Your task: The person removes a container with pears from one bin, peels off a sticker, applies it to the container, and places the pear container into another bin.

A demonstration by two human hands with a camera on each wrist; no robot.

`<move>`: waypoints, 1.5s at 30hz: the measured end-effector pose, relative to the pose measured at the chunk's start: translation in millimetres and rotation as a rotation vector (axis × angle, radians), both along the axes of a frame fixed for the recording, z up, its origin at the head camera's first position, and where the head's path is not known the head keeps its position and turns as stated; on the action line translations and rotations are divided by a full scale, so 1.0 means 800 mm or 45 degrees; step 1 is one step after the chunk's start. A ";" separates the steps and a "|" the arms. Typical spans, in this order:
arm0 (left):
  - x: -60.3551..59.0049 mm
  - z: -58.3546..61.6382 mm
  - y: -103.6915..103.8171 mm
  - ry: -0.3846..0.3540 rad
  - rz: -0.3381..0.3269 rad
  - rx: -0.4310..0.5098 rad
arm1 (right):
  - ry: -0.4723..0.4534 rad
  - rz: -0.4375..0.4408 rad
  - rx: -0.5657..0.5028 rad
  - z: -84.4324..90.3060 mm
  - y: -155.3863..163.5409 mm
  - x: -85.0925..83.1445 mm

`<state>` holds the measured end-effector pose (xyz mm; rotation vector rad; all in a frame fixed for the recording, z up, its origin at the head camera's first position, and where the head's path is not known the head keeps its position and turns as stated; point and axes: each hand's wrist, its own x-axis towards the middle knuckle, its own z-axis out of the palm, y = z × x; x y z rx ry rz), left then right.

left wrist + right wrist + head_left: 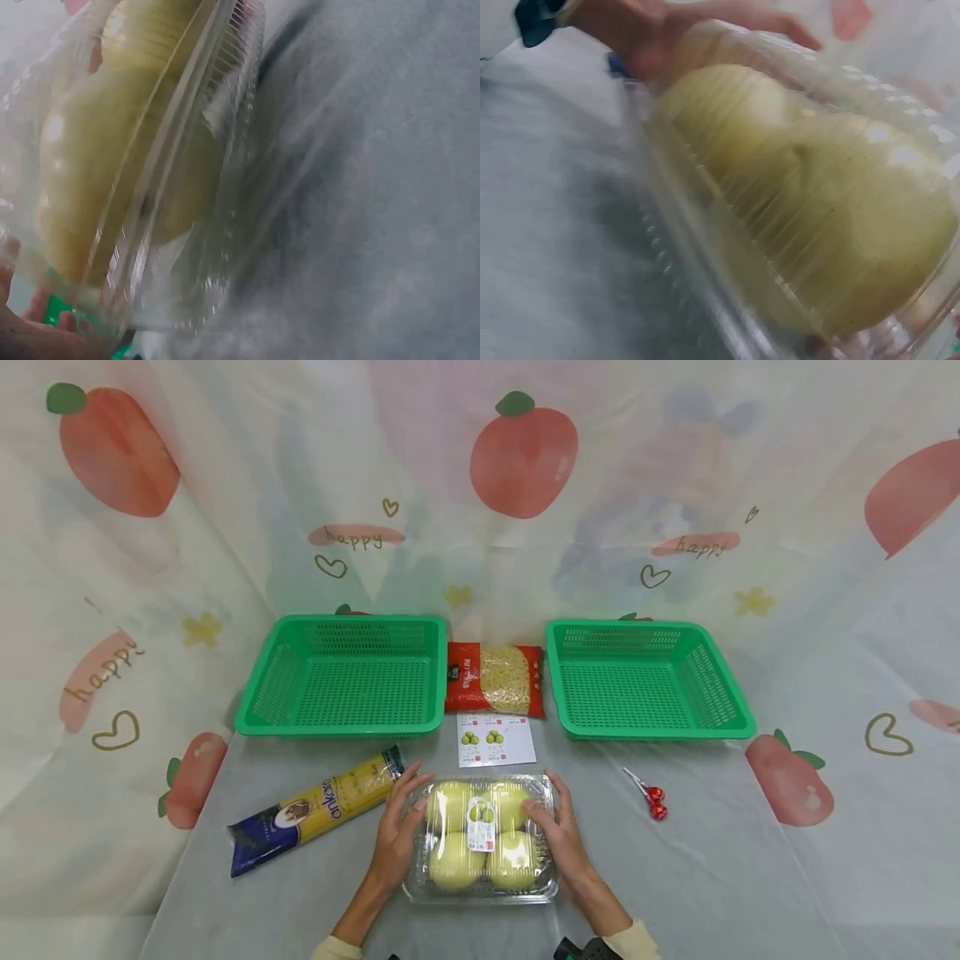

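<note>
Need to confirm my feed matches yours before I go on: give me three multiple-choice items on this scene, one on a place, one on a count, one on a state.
1. Where does the red pasta bag lie?
A. between the two baskets
B. inside the left basket
C. beside the lollipops

2. How many green baskets are there?
A. one
B. two
C. three

3. The clear fruit box is:
A. held on both sides
B. untouched
C. inside a basket

A: it lies between left basket and right basket.
B: two show.
A: left hand and right hand hold its sides.
</note>
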<state>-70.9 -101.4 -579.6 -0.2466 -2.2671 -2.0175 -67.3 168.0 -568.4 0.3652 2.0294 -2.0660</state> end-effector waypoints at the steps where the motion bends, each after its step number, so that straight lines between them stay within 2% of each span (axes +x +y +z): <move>1: -0.002 0.002 0.003 -0.005 -0.014 -0.007 | -0.006 0.002 -0.008 0.001 0.006 -0.002; 4: -0.014 0.009 0.011 -0.021 -0.061 -0.012 | -0.007 -0.007 -0.020 0.005 0.025 -0.005; 8: -0.043 0.024 0.029 -0.042 -0.139 -0.032 | -0.002 -0.029 -0.011 0.012 0.054 -0.003; 14: -0.096 0.045 0.071 -0.070 -0.248 -0.143 | -0.050 -0.084 -0.026 0.018 0.103 0.011; 17: -0.127 0.051 0.104 -0.058 -0.323 -0.182 | -0.067 -0.095 0.034 0.020 0.132 0.021; 20: -0.159 0.056 0.138 -0.043 -0.395 -0.166 | -0.109 -0.124 0.113 0.023 0.158 0.033; 25: -0.199 0.060 0.181 -0.038 -0.385 -0.166 | -0.181 -0.143 0.115 0.021 0.183 0.046; 28: -0.209 0.059 0.199 -0.039 -0.385 -0.229 | -0.178 -0.134 0.112 0.020 0.190 0.054; 31: -0.213 0.054 0.212 -0.034 -0.425 -0.300 | -0.175 -0.143 0.090 0.019 0.196 0.062; 35: -0.214 0.046 0.219 -0.040 -0.440 -0.361 | -0.179 -0.140 0.086 0.014 0.202 0.065; 38: -0.213 0.046 0.222 -0.037 -0.443 -0.386 | -0.187 -0.125 0.125 0.015 0.207 0.064; 45: -0.211 0.049 0.223 -0.047 -0.453 -0.420 | -0.131 -0.116 0.122 0.033 0.218 0.055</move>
